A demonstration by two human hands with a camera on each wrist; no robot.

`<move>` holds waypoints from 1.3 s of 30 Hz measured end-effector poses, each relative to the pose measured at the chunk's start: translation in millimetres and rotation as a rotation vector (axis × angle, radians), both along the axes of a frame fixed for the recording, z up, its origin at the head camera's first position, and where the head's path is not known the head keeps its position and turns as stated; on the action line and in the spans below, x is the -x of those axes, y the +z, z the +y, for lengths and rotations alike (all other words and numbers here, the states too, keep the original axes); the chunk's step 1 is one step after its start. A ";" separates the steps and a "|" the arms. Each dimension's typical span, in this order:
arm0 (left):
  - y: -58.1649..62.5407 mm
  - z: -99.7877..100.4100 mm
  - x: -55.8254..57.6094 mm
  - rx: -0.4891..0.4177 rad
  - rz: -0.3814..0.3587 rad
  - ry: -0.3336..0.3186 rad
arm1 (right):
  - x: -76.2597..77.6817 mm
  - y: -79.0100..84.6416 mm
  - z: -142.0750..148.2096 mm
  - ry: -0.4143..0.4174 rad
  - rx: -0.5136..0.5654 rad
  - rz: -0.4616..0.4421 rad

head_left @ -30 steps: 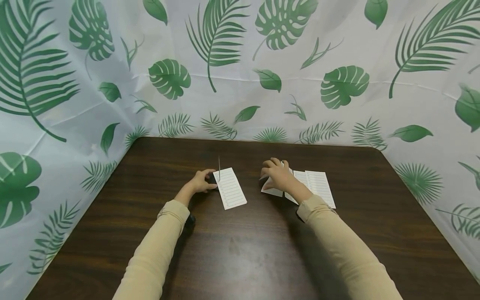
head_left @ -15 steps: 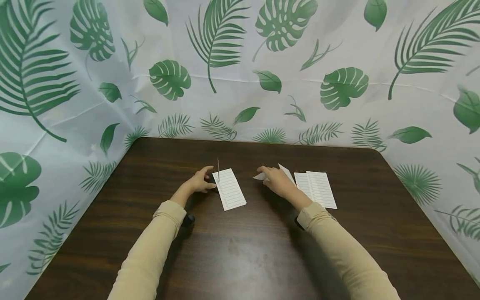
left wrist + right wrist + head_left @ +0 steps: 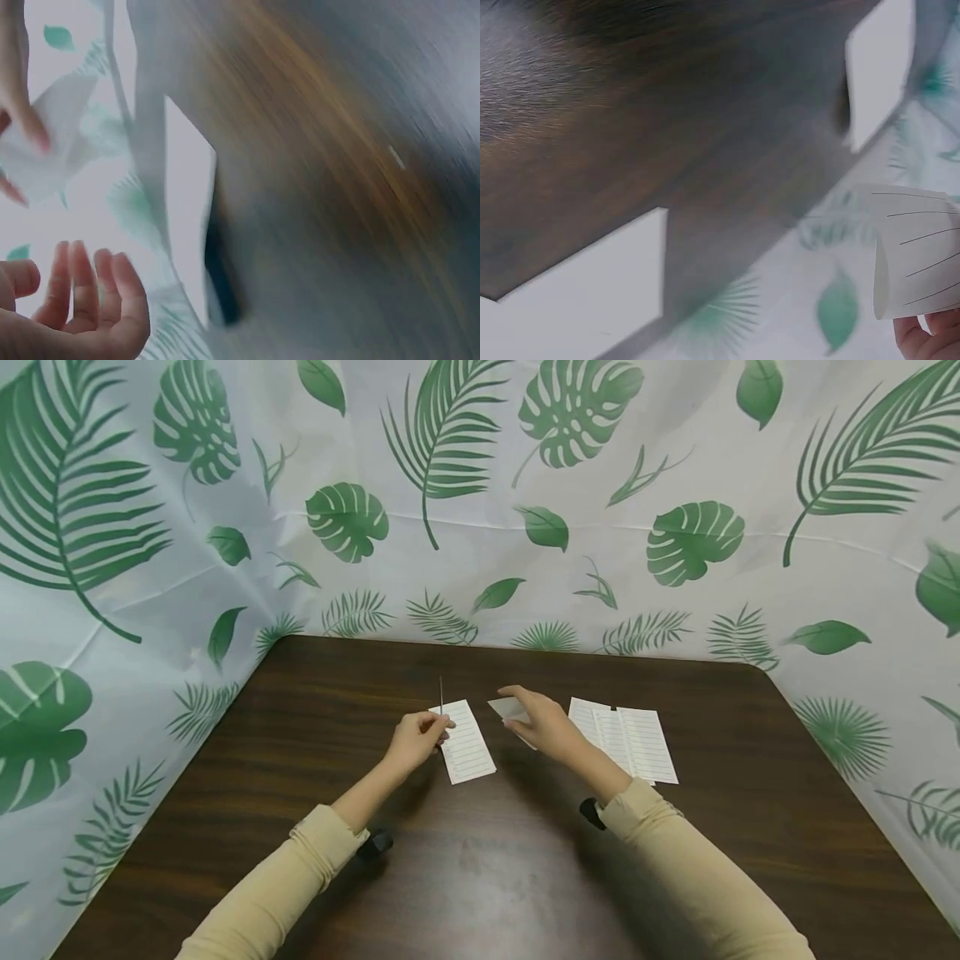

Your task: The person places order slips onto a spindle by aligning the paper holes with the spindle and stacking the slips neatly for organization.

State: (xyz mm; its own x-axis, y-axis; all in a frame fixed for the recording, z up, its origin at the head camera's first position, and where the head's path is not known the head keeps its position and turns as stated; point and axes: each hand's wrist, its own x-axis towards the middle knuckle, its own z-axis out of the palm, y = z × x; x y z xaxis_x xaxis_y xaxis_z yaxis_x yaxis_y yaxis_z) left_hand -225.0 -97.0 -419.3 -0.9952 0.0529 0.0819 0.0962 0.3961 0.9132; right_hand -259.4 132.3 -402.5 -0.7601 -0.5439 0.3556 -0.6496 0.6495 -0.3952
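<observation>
My right hand (image 3: pixel 551 728) grips a lined paper slip (image 3: pixel 504 707), lifted off the table to the right of a thin upright metal spike (image 3: pixel 441 693). The slip bends into a curve in the right wrist view, fingers at its lower edge. Another lined slip (image 3: pixel 472 752) sits on the spike, over a dark base (image 3: pixel 223 289) that shows in the left wrist view. My left hand (image 3: pixel 411 745) is at the spike, its fingertips overlapping the spiked slip in the head view. Its fingers are loosely bent, with a gap between thumb and fingers in the left wrist view.
Several lined slips (image 3: pixel 651 747) lie overlapping on the dark wooden table (image 3: pixel 480 877), right of my right hand. A leaf-patterned white curtain (image 3: pixel 465 552) hangs behind the table and along its sides. Black wrist devices (image 3: pixel 375 843) sit under both cuffs.
My right hand has picked up a slip from the group at right and carried it left toward the spike. My left hand has moved from beside the base to right at the spike.
</observation>
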 end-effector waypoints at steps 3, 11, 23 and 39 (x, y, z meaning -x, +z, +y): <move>4.3 11.3 -5.2 -0.047 0.011 -0.073 | -7.4 11.3 -4.3 0.012 0.015 0.025; 25.2 37.2 -10.3 -0.236 -0.119 -0.277 | -28.2 39.2 -16.1 0.065 -0.031 0.082; 36.5 53.8 -10.6 -0.456 -0.288 -0.417 | -32.4 34.6 -19.8 0.153 0.051 0.001; 28.9 61.1 -8.3 -0.401 -0.061 -0.363 | -33.3 39.9 -16.6 0.220 0.115 -0.116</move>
